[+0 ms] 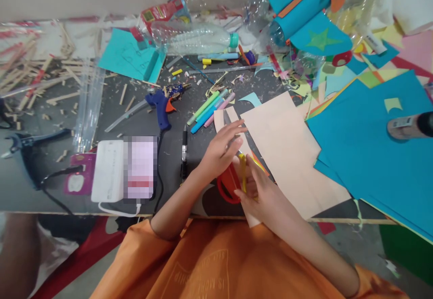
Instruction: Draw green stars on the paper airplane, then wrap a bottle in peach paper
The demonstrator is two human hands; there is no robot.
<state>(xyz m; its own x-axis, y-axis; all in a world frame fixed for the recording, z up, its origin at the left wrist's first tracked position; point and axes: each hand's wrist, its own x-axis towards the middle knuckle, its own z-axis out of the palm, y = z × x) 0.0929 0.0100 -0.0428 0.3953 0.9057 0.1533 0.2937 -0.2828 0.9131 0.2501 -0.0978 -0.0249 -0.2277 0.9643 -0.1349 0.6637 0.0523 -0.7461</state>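
Observation:
Near the table's front edge, a pair of scissors (227,190) with red and yellow handles lies over a narrow cream paper strip (219,117). Its blades point away from me and are partly hidden under my left hand. My left hand (221,149) is over the strip and blades, its fingers stretched out to the right. My right hand (259,190) is around the yellow side of the handles, thumb low and fingers bent; the red loop shows free of fingers. A large cream sheet (287,150) lies just right of both hands.
A black pen (184,152), several markers (208,109) and a blue glue gun (160,105) lie left of the hands. Farther left are a phone (140,167) and white power bank (107,170). Blue sheets (365,154) bear a bottle (407,126); plastic bottles (199,37) lie behind.

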